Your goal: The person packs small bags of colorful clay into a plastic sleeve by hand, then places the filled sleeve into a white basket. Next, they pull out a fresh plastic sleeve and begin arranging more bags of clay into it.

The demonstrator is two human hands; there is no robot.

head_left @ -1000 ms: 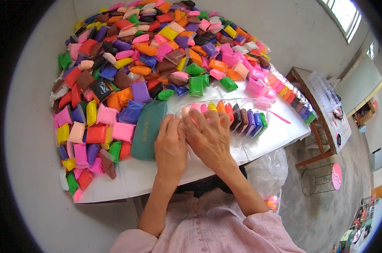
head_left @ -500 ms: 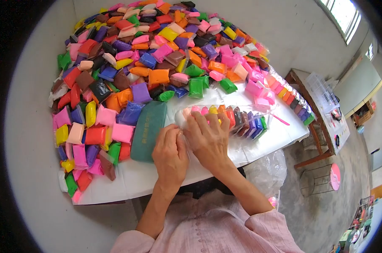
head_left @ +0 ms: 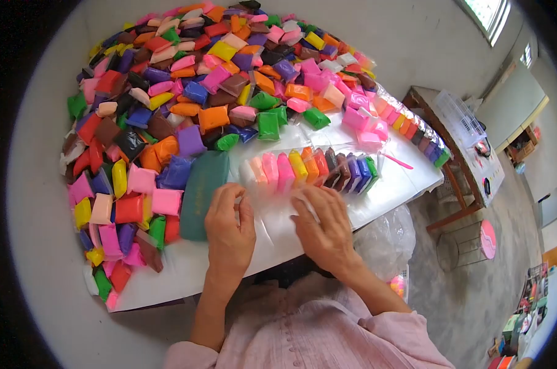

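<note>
Near the front edge of the white-covered bench (head_left: 395, 190), a glossy clear plastic sleeve (head_left: 278, 209) with a row of soft, pillowy clay packets (head_left: 309, 167): white, pink, yellow, orange, brown, purple, blue, green. Left hand (head_left: 229, 224) on the sleeve's left end, fingers curled close together; pinching or only pressing, cannot tell. Right hand (head_left: 324, 224) flat on the crinkled film just below the row, fingers slightly spread. Just left of the sleeve, a dark green oblong pouch (head_left: 201, 194). Across the far and left sides, a heap of shiny loose packets (head_left: 186, 80). Near the right edge, a thin pink stick (head_left: 399, 162).
</note>
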